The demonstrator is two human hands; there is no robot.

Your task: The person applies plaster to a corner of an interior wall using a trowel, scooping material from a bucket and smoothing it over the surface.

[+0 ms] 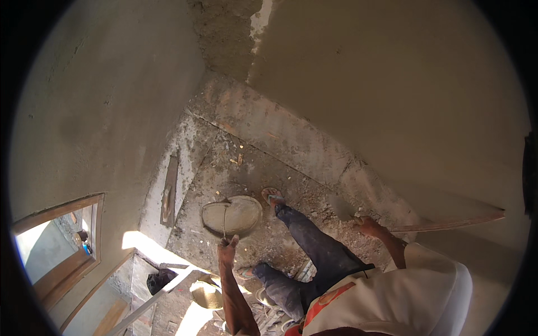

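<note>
My left hand is closed on the thin handle of a round, shallow bucket filled with grey mortar, at the lower middle of the view. My right hand grips a trowel by its handle, out to the right of my leg over rubble on the floor; its grey blade is faint against the ground. Behind that hand a long wooden strip reaches toward the right wall. My sandaled foot is just beside the bucket.
Plastered walls rise left and right. A wooden float lies at the left wall's foot. Framed openings are at lower left, with a dark bag, a pale round container and a long bar below. The floor has scattered debris.
</note>
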